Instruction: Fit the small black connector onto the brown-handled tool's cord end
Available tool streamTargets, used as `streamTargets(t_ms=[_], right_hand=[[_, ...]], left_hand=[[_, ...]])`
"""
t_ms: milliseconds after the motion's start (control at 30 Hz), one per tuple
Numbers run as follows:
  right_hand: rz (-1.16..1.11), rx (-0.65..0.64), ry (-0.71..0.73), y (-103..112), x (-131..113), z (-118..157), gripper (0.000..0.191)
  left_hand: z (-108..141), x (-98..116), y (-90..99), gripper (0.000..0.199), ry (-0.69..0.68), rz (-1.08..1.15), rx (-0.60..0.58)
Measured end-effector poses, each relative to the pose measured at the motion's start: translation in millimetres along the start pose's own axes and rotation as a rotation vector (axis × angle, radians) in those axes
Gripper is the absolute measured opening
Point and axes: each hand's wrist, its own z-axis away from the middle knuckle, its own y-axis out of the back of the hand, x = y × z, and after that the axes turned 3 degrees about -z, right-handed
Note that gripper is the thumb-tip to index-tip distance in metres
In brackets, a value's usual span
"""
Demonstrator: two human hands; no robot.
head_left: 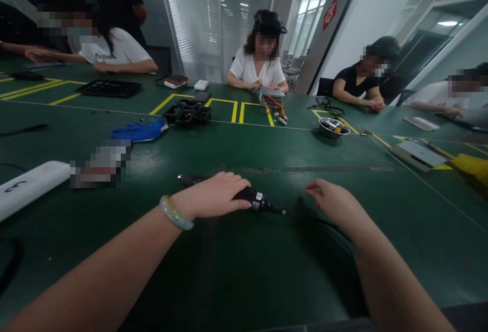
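Note:
A black corded electric screwdriver (244,197) lies on the green table in front of me, its metal tip pointing left and its cable leaving on the right. My left hand (218,193) lies over the middle of it, fingers and thumb closed around the body and hiding part of it. A pale bangle (176,213) circles the left wrist. To the right, my right hand (331,201) hovers near the black cable (316,220), its fingers drawn together with nothing visible in them. Part of the cable runs out of sight behind the right wrist.
On the left are a white power strip (32,187), a blurred-out flat object (102,164) and a blue glove (139,131). Farther back stand black plastic parts (187,112) and a metal bowl (334,127) of small items. Several people sit around the table; one handles a wired metal box (272,95).

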Motion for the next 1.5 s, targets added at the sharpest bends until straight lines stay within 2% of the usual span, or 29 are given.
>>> streamTargets(t_ms=[67,100,167,233,300,367,433,500,633,733,800,867,967,1067,1133,1200,1367,1433,1500], right_hand=[[-0.118,0.038,0.029,-9,-14,0,0.022],[-0.17,0.061,0.05,-14,-21,1,0.023],[-0.273,0.12,0.09,-22,-31,2,0.023],[-0.419,0.108,0.121,-28,-37,2,0.022],[-0.596,-0.051,0.125,-31,-39,2,0.023],[-0.748,-0.271,0.097,-31,-40,3,0.027],[-0.852,-0.405,0.046,-29,-40,6,0.028],[-0.96,-0.395,-0.009,-26,-39,7,0.026],[-1.138,-0.24,-0.055,-15,-27,4,0.021],[-1.149,-0.107,-0.005,-9,-16,-3,0.024],[-1.101,-0.077,0.05,-9,-12,-6,0.027],[-1.019,-0.177,0.109,-12,-12,-7,0.027],[-0.926,-0.396,0.152,-21,-17,-7,0.024],[-0.894,-0.436,0.149,-26,-21,-5,0.021],[-0.891,-0.411,0.176,-26,-23,-3,0.02],[-0.882,-0.335,0.213,-23,-23,-2,0.021],[-0.767,0.164,0.272,-5,-19,-11,0.022],[-0.747,0.237,0.298,1,-21,-22,0.022],[-0.749,0.248,0.337,4,-26,-35,0.022]], left_hand=[[6,-4,8.0,0.045,0.015,0.092,-0.13],[8,-5,10.8,0.044,0.018,0.109,-0.147],[9,-4,13.0,0.042,0.023,0.091,-0.092],[6,1,10.5,0.04,0.035,0.031,0.007],[1,11,3.6,0.039,0.068,-0.027,0.086],[-4,22,-6.6,0.04,0.137,-0.055,0.158],[-9,32,-17.3,0.045,0.231,-0.058,0.208],[-13,37,-25.5,0.044,0.25,-0.084,0.237],[-15,37,-29.3,0.037,0.2,-0.083,0.221],[-13,38,-26.4,0.031,0.127,-0.055,0.192],[-13,41,-25.1,0.028,0.088,-0.042,0.185],[-13,44,-25.2,0.027,0.075,-0.034,0.189],[-14,44,-27.3,0.027,0.082,-0.016,0.18],[-15,41,-29.7,0.026,0.095,0.006,0.157],[-14,40,-30.3,0.027,0.097,0.016,0.148],[-14,40,-29.7,0.026,0.091,0.02,0.146],[-13,51,-26.1,0.024,-0.015,0.034,0.115],[-12,57,-26.2,0.023,-0.068,0.032,0.102],[-12,62,-27.8,0.022,-0.097,0.011,0.1]])
